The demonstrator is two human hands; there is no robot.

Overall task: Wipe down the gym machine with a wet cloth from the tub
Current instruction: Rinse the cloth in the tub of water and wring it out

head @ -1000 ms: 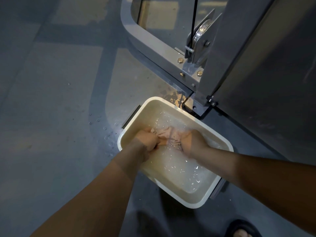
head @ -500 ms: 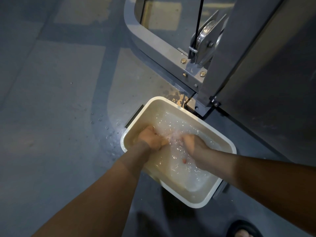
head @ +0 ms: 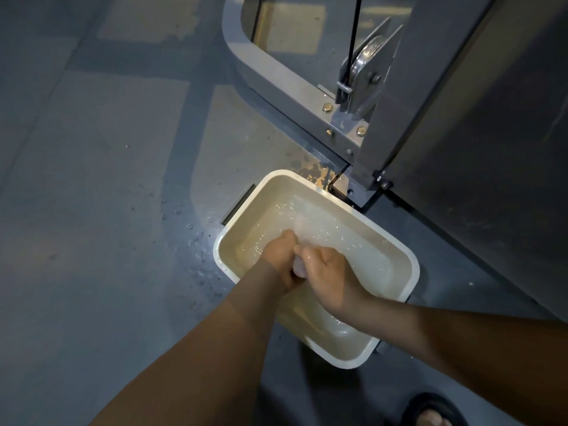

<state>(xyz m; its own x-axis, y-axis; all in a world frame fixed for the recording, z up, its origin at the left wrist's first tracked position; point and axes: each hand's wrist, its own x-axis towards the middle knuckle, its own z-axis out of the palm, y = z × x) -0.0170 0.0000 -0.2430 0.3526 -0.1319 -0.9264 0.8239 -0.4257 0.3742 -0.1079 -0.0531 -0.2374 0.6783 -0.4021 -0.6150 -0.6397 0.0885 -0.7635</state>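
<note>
A white rectangular tub [head: 408, 259] of water stands on the grey floor against the base of the gym machine [head: 295, 84]. Both my hands are over the water, pressed close together. My left hand [head: 278, 256] and my right hand [head: 325, 272] grip a bunched pale pink cloth [head: 298, 269] between them; only a small wad of it shows between the fists. Ripples and splashes show on the water beyond the hands.
The machine's grey frame carries a pulley wheel [head: 365, 63] with a black cable [head: 353, 44], and a dark panel [head: 491, 149] rises at the right. Water drops [head: 190, 229] spot the floor left of the tub. A sandalled foot [head: 430, 410] stands at the bottom right.
The hands were apart with the pink cloth spread between them in the water; now they have come together and the cloth is bunched up between the fists.
</note>
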